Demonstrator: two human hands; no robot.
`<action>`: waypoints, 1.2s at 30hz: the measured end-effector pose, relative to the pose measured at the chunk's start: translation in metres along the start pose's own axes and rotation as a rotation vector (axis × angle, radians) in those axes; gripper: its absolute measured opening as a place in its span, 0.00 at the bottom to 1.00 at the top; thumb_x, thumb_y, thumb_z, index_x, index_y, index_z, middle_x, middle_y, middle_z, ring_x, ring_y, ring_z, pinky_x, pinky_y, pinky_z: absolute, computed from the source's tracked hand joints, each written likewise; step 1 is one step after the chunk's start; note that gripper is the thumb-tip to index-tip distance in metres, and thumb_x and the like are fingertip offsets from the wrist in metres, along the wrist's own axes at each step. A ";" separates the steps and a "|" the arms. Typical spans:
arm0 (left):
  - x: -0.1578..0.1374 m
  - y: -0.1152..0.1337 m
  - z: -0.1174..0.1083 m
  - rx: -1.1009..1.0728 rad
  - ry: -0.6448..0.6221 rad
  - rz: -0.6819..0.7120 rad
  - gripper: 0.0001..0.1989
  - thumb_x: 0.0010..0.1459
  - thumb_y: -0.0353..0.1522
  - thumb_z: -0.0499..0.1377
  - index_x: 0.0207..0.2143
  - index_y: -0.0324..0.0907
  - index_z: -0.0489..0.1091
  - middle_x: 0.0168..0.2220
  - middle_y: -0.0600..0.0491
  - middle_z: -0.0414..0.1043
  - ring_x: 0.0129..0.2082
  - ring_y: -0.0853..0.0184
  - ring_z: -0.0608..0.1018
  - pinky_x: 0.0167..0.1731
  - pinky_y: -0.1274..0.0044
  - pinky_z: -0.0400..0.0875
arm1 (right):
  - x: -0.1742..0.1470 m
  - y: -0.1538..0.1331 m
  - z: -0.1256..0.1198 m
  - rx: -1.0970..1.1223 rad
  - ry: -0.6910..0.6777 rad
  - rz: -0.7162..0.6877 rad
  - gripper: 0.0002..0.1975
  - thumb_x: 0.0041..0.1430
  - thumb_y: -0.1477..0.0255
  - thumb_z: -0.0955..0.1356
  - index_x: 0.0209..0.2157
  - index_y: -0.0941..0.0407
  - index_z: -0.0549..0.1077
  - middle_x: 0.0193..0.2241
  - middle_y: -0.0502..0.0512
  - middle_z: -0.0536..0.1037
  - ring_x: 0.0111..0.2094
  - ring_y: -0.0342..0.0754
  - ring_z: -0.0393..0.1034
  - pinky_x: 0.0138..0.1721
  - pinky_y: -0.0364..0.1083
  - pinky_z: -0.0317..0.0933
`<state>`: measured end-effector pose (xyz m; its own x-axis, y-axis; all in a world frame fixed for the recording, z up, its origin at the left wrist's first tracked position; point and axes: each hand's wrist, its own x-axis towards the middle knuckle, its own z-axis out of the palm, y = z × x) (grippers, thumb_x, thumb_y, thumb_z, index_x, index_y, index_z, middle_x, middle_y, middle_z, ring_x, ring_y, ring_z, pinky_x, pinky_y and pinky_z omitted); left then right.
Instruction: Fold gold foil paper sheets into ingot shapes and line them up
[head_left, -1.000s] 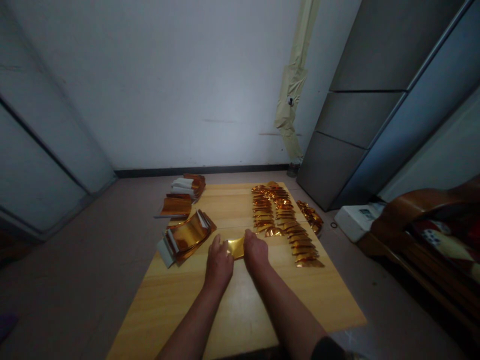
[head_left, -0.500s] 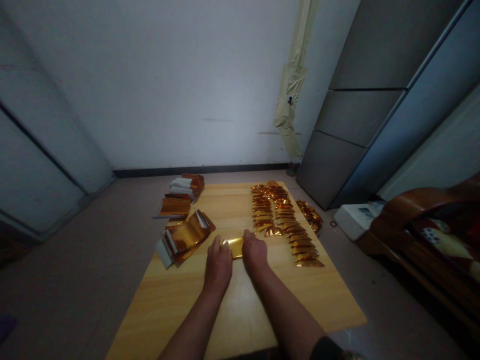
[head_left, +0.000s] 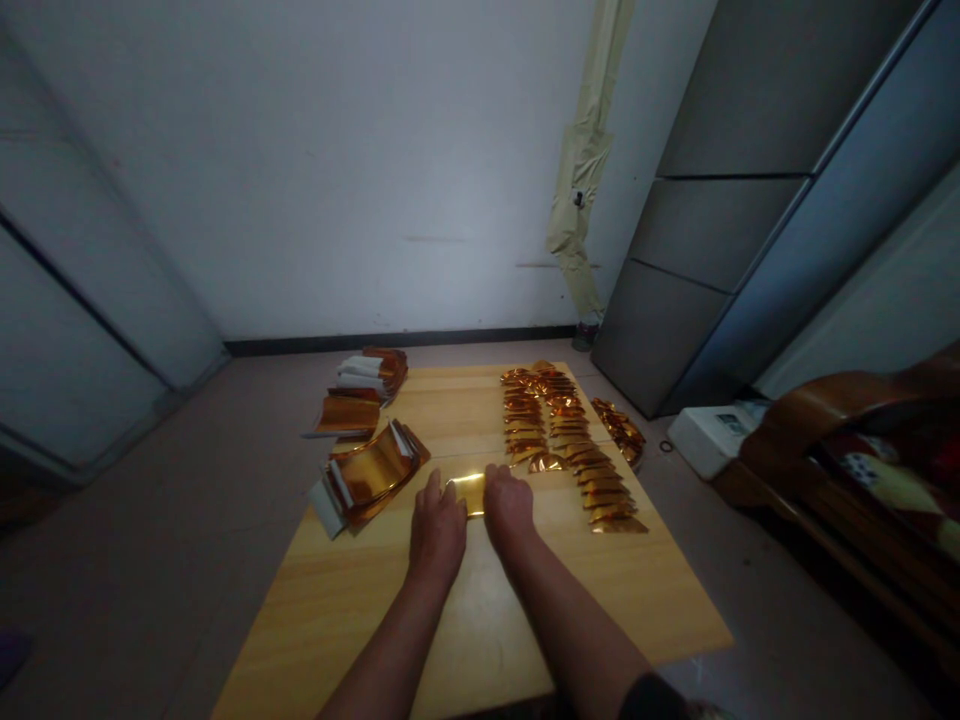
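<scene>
A shiny piece of gold foil paper (head_left: 471, 494) lies on the wooden table (head_left: 480, 620) between my two hands. My left hand (head_left: 439, 528) is closed at the paper's left end, its fingers bent down onto it. My right hand (head_left: 511, 505) is curled into a fist shape at the right end, pressing on the paper. To the left is a loose stack of curved gold foil sheets (head_left: 375, 468) with pale backs. Rows of folded gold foil pieces (head_left: 566, 420) overlap one another on the right.
More foil sheets (head_left: 349, 413) and a bundle (head_left: 371, 372) lie along the table's left edge. Beyond the right edge sits a heap of folded foil (head_left: 621, 430). A grey fridge (head_left: 697, 230), a white box (head_left: 709, 440) and a wooden seat (head_left: 840, 470) stand right; a wall (head_left: 375, 180) rises behind.
Both hands stay at the ends of the gold foil paper. The right hand's fingers have shifted very slightly; the stacks and rows have not moved.
</scene>
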<state>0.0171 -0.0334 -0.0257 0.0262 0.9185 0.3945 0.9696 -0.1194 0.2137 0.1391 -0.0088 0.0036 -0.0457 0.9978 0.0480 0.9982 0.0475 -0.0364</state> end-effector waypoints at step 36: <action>-0.001 0.011 -0.017 0.013 -0.159 -0.040 0.21 0.62 0.35 0.52 0.55 0.36 0.67 0.64 0.38 0.56 0.54 0.52 0.67 0.49 0.61 0.66 | -0.001 0.000 0.000 0.032 0.014 -0.035 0.07 0.64 0.77 0.61 0.40 0.58 0.69 0.37 0.61 0.75 0.35 0.50 0.75 0.34 0.46 0.65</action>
<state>0.0238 -0.0418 -0.0086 0.0248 0.9707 0.2392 0.9737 -0.0776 0.2142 0.1390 -0.0095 0.0036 -0.0798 0.9948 0.0640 0.9943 0.0840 -0.0662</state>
